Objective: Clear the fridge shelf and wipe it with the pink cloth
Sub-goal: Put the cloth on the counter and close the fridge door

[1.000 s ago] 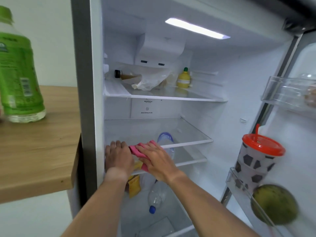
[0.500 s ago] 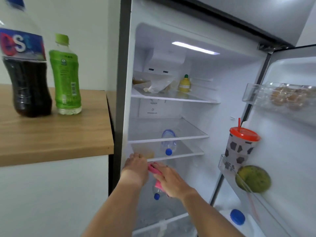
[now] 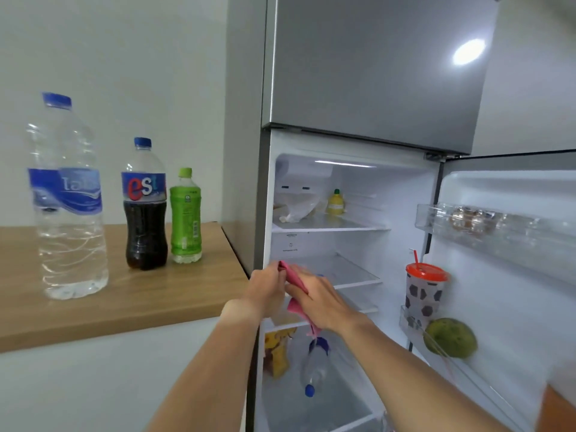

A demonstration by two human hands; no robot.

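Since the earlier frames both hands have come back from the shelf edge and risen, and the view has lifted and swung left, so that the grey upper door (image 3: 374,67) of the fridge and a third bottle on the counter now show. The left hand (image 3: 265,289) and the right hand (image 3: 318,299) meet in front of the open fridge compartment, at its left edge, and both are closed on the pink cloth (image 3: 294,280), which is bunched between them; one end pokes up above the left fingers and another corner hangs below the right palm. Behind the hands, the glass shelf (image 3: 349,271) in the middle of the fridge lies bare where it can be seen. On the top shelf, farther back, stand a small yellow bottle (image 3: 335,203) and a crumpled white bag (image 3: 297,207). Below the hands a clear water bottle (image 3: 314,369) lies on its side beside a yellow packet (image 3: 277,353). In the open door on the right sit a cup with a red lid (image 3: 425,294) and, just beside it, a green fruit (image 3: 452,338). On the wooden counter (image 3: 131,304) to the left stand a large water bottle (image 3: 68,201), a dark cola bottle (image 3: 145,207) and a green bottle (image 3: 185,218), the last two nearly touching.
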